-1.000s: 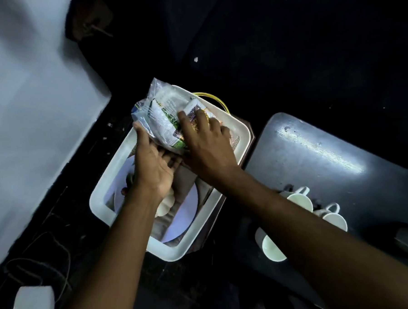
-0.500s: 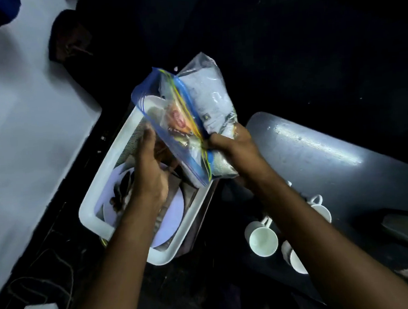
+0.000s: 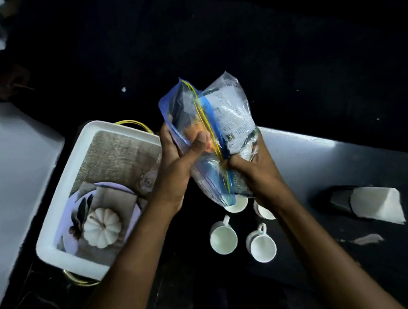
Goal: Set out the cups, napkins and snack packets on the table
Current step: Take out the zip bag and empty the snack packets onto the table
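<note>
So the snack bags (image 3: 211, 139) are now coming up out of the white tray (image 3: 59, 209), both hands' fingers (image 3: 199, 144) pinching them above the cups (image 3: 223, 237) on the bench (image 3: 317, 162), unloading's basically starting.

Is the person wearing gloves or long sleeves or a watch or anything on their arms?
No. Both arms are bare all the way along what the picture shows: no sleeves, no gloves. The left hand and the right hand have no rings, and neither wrist has a watch or a band. No marks or stickers show either. The room is dim, so very tiny things could be missed.
</note>
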